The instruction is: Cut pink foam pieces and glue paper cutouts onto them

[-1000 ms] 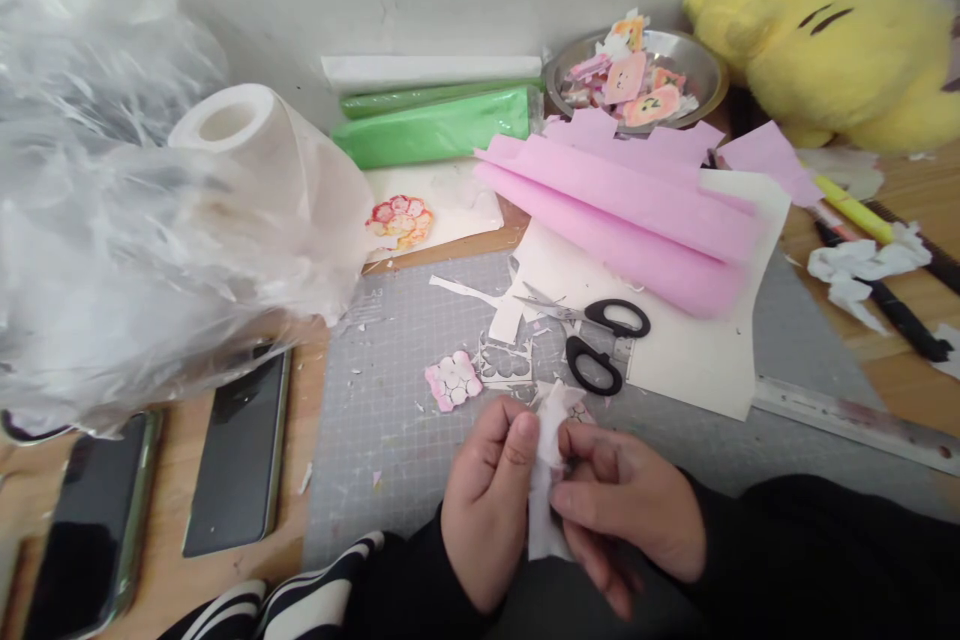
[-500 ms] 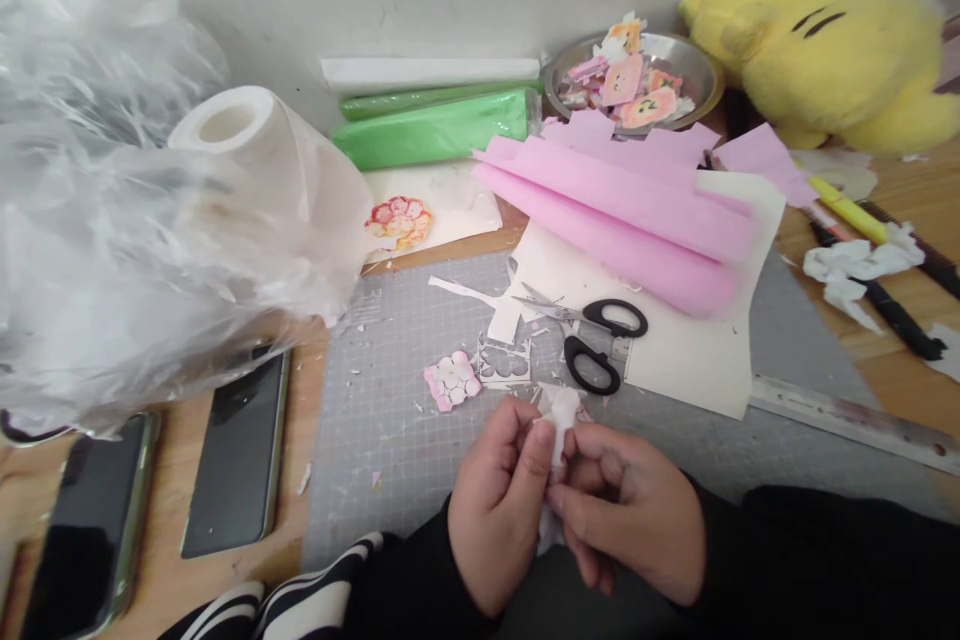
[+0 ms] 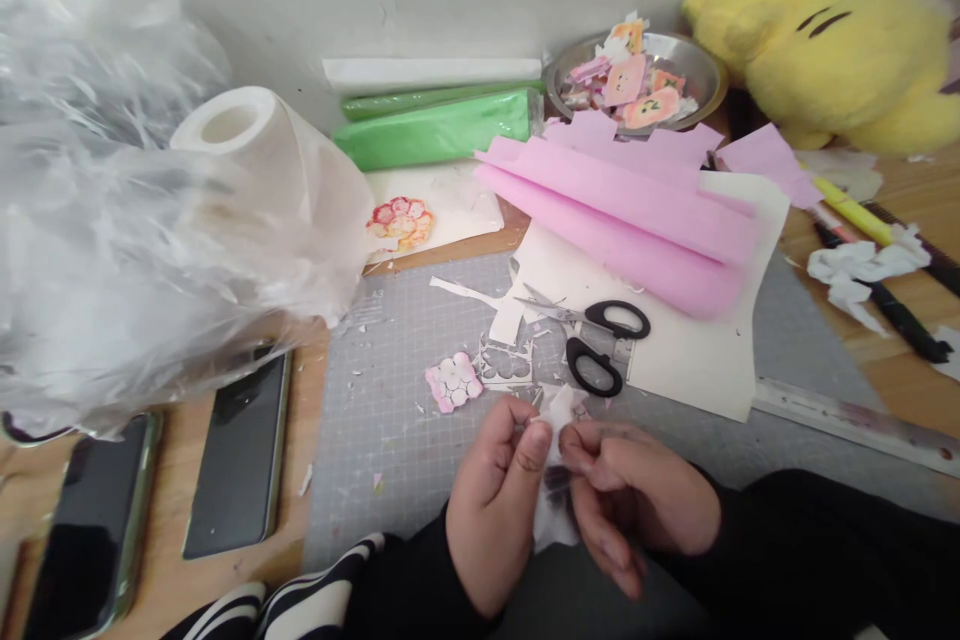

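Note:
A thin, crumpled white tissue (image 3: 555, 528) is pinched between my two hands over the grey mat. My left hand (image 3: 496, 500) is closed on its left side, thumb on top. On the other side, my right hand (image 3: 637, 485) grips the upper part with thumb and index finger, the other fingers hanging lower. Just beyond them lie black-handled scissors (image 3: 600, 348), blades apart, pointing left. A small pink-and-white paper cutout (image 3: 454, 382) of rounded shapes lies to the left, beside a cut paper frame (image 3: 507, 362). Whatever is inside the tissue is hidden.
A cutting mat (image 3: 375, 440) covers the middle. Pink paper (image 3: 615, 210) lies over a white sheet (image 3: 694, 375), near a ruler (image 3: 847, 420). A steel bowl (image 3: 709, 70) holds paper pieces. Two phones (image 3: 236, 465), a tissue roll (image 3: 292, 170) and a yellow plush (image 3: 832, 50) stand around.
My right hand has shifted up and turned, its lower fingers now extended away from the tissue. More of the tissue hangs visible below. My left hand stays nearly in place.

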Motion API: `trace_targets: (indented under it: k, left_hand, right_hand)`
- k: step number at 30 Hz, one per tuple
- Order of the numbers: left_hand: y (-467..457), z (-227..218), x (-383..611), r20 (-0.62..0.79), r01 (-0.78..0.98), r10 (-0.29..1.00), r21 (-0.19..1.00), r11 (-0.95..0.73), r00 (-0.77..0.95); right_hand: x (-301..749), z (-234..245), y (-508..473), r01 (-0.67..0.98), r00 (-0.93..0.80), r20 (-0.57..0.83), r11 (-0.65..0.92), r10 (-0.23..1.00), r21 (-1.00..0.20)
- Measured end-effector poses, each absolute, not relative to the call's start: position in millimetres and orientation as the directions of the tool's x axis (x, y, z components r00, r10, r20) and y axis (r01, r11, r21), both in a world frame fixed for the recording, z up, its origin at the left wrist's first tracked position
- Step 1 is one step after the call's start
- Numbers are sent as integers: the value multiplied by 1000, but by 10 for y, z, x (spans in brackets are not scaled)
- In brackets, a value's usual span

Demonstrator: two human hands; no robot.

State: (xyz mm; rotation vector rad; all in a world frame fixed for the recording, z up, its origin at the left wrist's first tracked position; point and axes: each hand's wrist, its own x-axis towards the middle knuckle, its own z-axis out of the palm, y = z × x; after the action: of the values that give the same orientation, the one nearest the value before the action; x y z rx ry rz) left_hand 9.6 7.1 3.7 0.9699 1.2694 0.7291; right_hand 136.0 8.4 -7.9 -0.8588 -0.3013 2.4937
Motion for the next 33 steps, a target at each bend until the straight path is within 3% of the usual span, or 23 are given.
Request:
trace_targets:
  k: [5, 11, 20, 25, 33]
  left_hand:
    - [52, 19, 75, -449, 72, 874, 893, 444, 184]
    - [52, 30, 94, -424, 54, 881, 905, 423, 210]
    - [56, 42, 89, -469, 73, 871, 883, 463, 144]
    - [63, 34, 77, -448, 69, 875, 894, 443, 182]
    - [62, 28, 82, -439, 95, 882, 898, 429, 170]
  right_hand:
    - [1324, -37, 99, -221, -653, -613, -886, 445, -409]
    - [1311, -23, 126, -219, -650, -640, -908, 410, -358]
    - [1363, -121, 96, -347, -776, -442, -890, 450, -296]
    - [1339, -65, 94, -282, -700, -572, -901, 428, -330]
    - [1304, -88, 114, -240, -659, -639, -916, 397, -321]
